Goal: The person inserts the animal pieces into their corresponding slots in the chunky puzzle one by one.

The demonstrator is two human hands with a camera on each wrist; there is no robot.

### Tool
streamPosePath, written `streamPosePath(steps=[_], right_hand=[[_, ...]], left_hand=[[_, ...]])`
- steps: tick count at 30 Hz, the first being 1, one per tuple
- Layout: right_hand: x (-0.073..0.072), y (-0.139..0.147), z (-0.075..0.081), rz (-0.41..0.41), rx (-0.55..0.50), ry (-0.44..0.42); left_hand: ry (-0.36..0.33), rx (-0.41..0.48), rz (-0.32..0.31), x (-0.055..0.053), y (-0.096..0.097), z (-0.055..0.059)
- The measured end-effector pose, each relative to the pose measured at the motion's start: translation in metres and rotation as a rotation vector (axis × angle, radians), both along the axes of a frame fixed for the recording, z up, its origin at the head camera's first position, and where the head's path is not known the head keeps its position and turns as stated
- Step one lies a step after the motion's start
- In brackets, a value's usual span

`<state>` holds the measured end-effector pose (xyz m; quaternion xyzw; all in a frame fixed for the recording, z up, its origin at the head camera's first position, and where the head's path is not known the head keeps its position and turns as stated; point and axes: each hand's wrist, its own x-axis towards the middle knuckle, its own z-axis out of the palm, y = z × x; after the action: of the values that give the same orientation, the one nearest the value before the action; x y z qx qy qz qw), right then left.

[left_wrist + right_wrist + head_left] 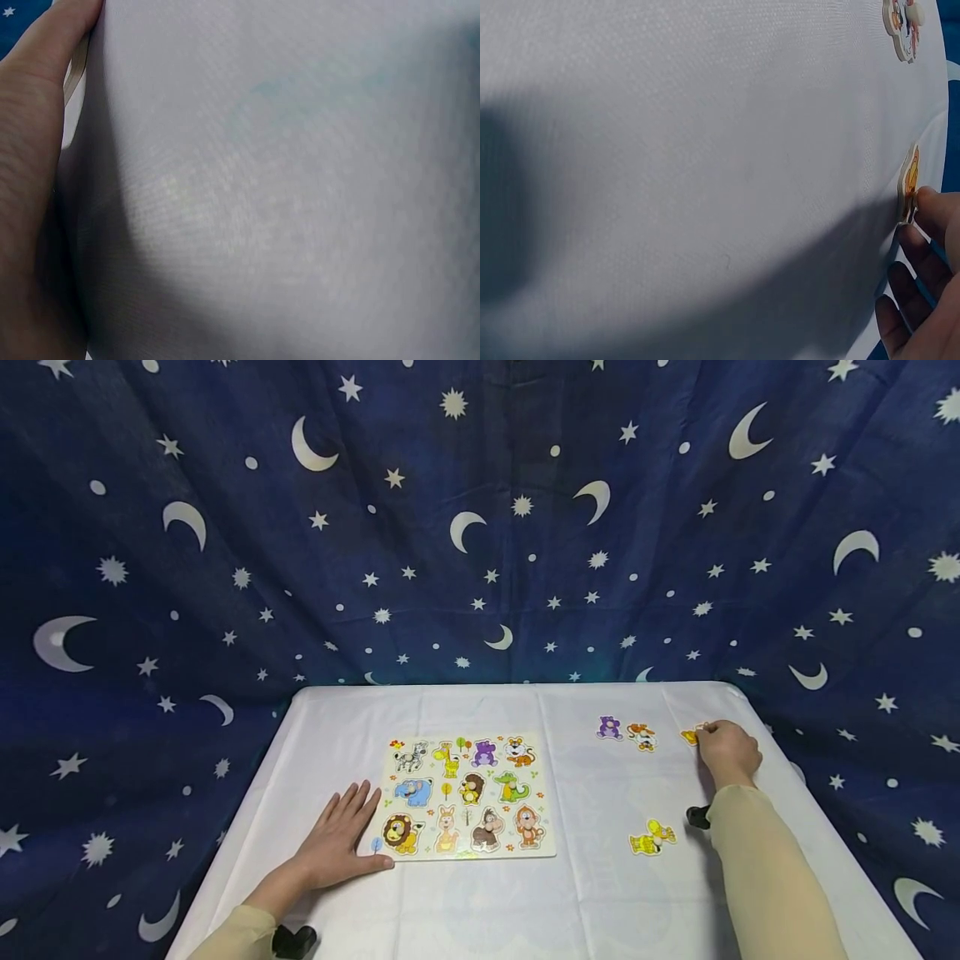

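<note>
At the far right of the table, my right hand (729, 752) pinches the edge of an orange-yellow puzzle piece (910, 174) between thumb and forefinger. The hand covers part of this piece; its other fingers hang lightly bent. My left hand (337, 843) lies with spread, straight fingers against the left side of the animal puzzle board (468, 858), its thumb along the lower left corner. Left of the right hand are a tiger piece (642, 737) and a purple hippo piece (609, 727). A yellow giraffe piece (652, 838) lies nearer to me.
White cloth covers the table (480, 910). Behind it hangs a dark blue curtain (420, 610) with moons and stars. Black wrist devices show beside the left sleeve (240, 933) and the right sleeve (765, 868).
</note>
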<state>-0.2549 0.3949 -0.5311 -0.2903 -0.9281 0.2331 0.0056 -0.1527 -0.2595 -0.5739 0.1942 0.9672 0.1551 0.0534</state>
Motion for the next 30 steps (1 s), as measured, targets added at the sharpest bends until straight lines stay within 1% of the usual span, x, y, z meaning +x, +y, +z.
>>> streamPosePath(steps=[6,11,18,27,30], right_hand=[[-0.001,0.0005,-0.0014,0.001,0.02,0.006],[-0.0032,0.0009,-0.0025,-0.001,0.038,0.008],[-0.0063,0.0017,-0.0048,-0.013,0.065,-0.008],[-0.0068,0.001,-0.0071,-0.001,0.123,0.028],[-0.0077,0.0013,-0.0082,-0.002,0.123,0.038]], left_hand=[[-0.007,-0.005,-0.001,0.0001,-0.0013,-0.0003],[-0.009,0.009,-0.002,0.0004,-0.0013,0.0],[-0.011,-0.001,-0.007,0.0,-0.0011,-0.0003],[0.003,-0.007,-0.011,0.0002,-0.0014,0.0007],[0.004,-0.01,-0.011,0.0001,-0.0023,0.0005]])
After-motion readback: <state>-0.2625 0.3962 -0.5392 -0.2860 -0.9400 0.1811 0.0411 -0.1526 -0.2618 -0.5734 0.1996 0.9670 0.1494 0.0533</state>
